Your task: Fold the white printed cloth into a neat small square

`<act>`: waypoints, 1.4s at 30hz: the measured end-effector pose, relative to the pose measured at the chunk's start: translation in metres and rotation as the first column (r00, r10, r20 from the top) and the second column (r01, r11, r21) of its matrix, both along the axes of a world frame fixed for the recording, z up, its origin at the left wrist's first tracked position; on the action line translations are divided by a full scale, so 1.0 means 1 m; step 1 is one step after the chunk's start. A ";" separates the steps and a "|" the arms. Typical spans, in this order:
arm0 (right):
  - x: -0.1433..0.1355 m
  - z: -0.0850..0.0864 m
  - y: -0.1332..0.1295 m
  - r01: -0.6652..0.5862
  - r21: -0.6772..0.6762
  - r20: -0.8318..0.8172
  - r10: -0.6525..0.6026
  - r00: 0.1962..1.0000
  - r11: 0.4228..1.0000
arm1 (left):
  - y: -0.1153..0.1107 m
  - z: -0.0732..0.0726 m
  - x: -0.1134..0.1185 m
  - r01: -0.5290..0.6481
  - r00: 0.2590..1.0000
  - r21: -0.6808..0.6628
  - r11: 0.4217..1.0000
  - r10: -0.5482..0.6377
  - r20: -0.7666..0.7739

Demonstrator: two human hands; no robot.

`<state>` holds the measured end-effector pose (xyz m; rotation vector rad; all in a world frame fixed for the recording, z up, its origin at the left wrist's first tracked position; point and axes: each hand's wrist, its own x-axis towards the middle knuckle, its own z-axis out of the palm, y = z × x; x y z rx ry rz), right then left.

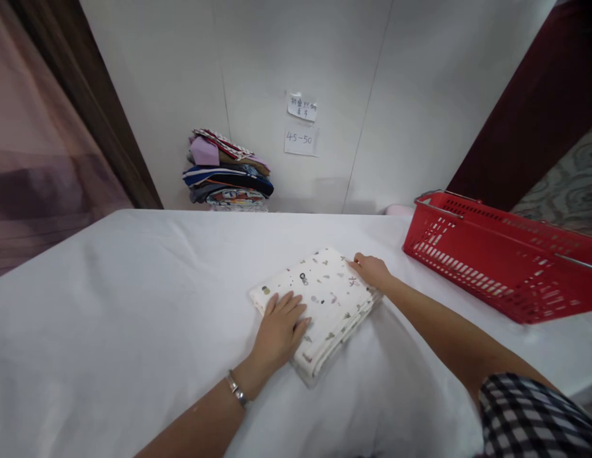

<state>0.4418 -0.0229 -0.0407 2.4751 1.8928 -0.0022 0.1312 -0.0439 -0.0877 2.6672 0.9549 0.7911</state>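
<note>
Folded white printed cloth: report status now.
Left hand palm-down on folded white printed cloth. Right hand curled at its right edge. Layers show along near edge. Red plastic basket apart, to the right.

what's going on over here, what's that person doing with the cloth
A person has both hands on a folded, printed white cloth lying on a white-covered table. The left hand lies flat on top; the right hand curls at its far right edge. A red basket stands to the right.
</note>
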 end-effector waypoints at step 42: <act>0.001 -0.010 0.037 -0.099 -0.030 -0.151 0.093 0.984 0.995 | 0.048 0.016 -0.039 -0.466 0.827 -0.569 0.678 0.562 -0.008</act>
